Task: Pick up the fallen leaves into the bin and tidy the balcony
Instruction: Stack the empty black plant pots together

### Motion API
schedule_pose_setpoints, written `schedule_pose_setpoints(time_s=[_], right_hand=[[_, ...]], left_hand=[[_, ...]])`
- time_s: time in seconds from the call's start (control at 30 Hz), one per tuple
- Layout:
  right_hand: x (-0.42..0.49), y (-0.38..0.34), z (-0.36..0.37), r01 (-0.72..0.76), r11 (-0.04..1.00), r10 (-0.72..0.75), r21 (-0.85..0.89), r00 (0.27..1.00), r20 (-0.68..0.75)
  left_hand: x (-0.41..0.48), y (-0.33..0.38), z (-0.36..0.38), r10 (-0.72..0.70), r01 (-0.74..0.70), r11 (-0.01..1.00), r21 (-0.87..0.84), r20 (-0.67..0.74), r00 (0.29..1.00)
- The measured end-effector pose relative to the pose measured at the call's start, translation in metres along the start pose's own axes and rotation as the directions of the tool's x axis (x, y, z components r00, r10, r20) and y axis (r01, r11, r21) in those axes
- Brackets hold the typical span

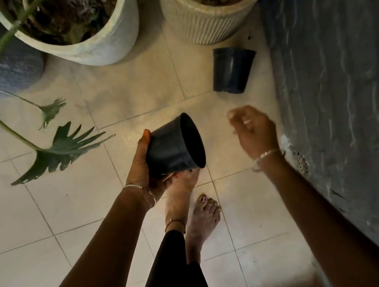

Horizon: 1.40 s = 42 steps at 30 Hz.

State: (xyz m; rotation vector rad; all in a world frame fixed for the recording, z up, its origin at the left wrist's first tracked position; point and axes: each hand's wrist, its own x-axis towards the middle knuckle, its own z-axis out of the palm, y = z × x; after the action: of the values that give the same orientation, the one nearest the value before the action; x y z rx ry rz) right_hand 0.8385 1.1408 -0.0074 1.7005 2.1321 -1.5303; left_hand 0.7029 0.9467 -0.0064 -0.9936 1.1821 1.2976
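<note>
Black plastic pot [171, 146], centre of view: held clear of the floor, tipped on its side, open mouth turned to the right, interior dark. Cradled by the left hand [141, 167], palm against the base and lower wall, thumb curled over the upper wall, fingers wrapped underneath; thin bracelet at the wrist. Hangs directly above the toes of one bare foot [180, 189].

Right hand [252, 129], to the right of the pot's mouth and apart from it: fingers loosely curled, nothing seen between them, outline blurred; bangle at the wrist.

Second black pot [233, 70], beyond the right hand, on the floor near the wall; whether standing or lying cannot be told.

Behind, two large pale planters side by side: smooth planter [107, 45] on the left, ribbed planter [206, 30] on the right, both holding dark foliage. Grey-blue pot [15, 68] at far left, blurred. Long-stalked lobed green leaf [61, 150] reaching over the tiles just left of the held pot.

Cream floor tiles [46, 213] throughout; rough dark grey wall [345, 71] along the right edge, perforated drain cover [301, 163] at its foot. Black leggings and a second bare foot [202, 217] at lower centre.
</note>
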Motion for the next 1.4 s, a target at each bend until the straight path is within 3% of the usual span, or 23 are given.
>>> schedule_pose_setpoints(time_s=[0.07,0.2,0.3,0.43,0.57,0.73,0.83,1.07,1.23,1.4], right_hand=[[0.057,0.007,-0.005,-0.016,0.975,0.008,-0.223,0.999,-0.038],[0.142,-0.003,-0.006,0.042,0.834,-0.019,-0.551,0.999,0.048],[0.168,-0.006,-0.001,0.091,0.749,0.016,-0.657,0.988,0.155],[0.155,-0.002,0.005,0.065,0.589,0.009,-0.805,0.996,0.087],[0.092,0.017,0.02,-0.051,0.84,0.089,-0.54,0.995,0.045],[-0.023,0.03,0.02,-0.077,0.979,0.08,-0.191,0.997,0.01],[-0.088,0.003,-0.001,-0.142,0.989,0.141,-0.029,0.989,-0.036],[-0.179,-0.119,-0.093,-0.026,0.974,0.067,0.227,0.983,-0.173],[-0.253,-0.223,-0.151,0.208,0.937,-0.139,0.281,0.959,-0.247],[-0.352,-0.316,-0.196,0.404,0.893,-0.348,0.197,0.9,-0.263]], left_hand=[[0.003,-0.001,-0.003,0.023,-0.023,0.999,-0.028,-0.002,1.0],[0.007,-0.005,-0.008,0.034,-0.035,0.995,-0.097,-0.017,0.999],[0.007,-0.008,-0.009,0.021,-0.024,0.992,-0.128,-0.025,0.999],[0.002,-0.011,-0.008,-0.002,0.0,0.99,-0.139,-0.014,1.0],[-0.008,-0.013,-0.001,0.006,-0.01,0.997,-0.076,-0.055,0.998],[-0.042,-0.012,0.01,0.077,-0.072,0.997,0.035,-0.136,0.988],[-0.084,-0.009,0.017,0.095,-0.088,0.995,0.056,-0.146,0.985],[-0.222,0.008,0.041,0.175,-0.165,0.983,0.077,-0.143,0.974],[-0.35,0.026,0.053,0.308,-0.306,0.951,0.042,-0.061,0.949],[-0.477,0.031,0.048,0.407,-0.407,0.913,-0.02,0.018,0.913]])
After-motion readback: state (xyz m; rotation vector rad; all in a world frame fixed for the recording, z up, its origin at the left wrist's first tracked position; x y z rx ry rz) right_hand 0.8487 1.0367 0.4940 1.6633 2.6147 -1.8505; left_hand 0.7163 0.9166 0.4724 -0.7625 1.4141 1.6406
